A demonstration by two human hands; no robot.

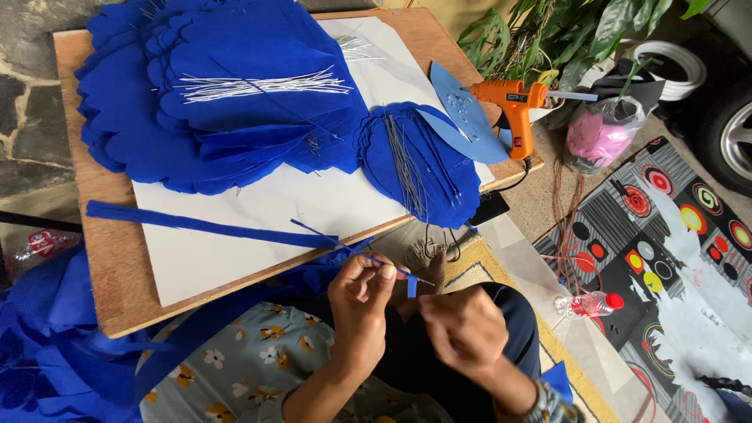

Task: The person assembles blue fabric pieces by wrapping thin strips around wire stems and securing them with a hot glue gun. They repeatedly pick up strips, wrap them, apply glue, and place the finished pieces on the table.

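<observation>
My left hand (pixel 362 301) pinches a thin wire wrapped in blue crepe paper (pixel 392 270), with a short tail of blue strip hanging from it. My right hand (pixel 464 327) is closed beside it, gripping the wire's lower end just under that tail. Both hands are over my lap, below the near edge of a wooden board (pixel 117 290). A long blue paper strip (pixel 204 225) runs from the board's left toward my left hand. Piles of blue scalloped petals (pixel 235 86) with thin silver wires (pixel 258 84) lie on the white sheet (pixel 258 211).
An orange glue gun (pixel 513 106) stands at the board's right edge beside a light blue cut-out (pixel 462 110). A smaller blue petal stack (pixel 419 164) lies near it. A plastic bottle (pixel 587 304), patterned mat (pixel 666 235), pink bag (pixel 599 133) and plants are to the right.
</observation>
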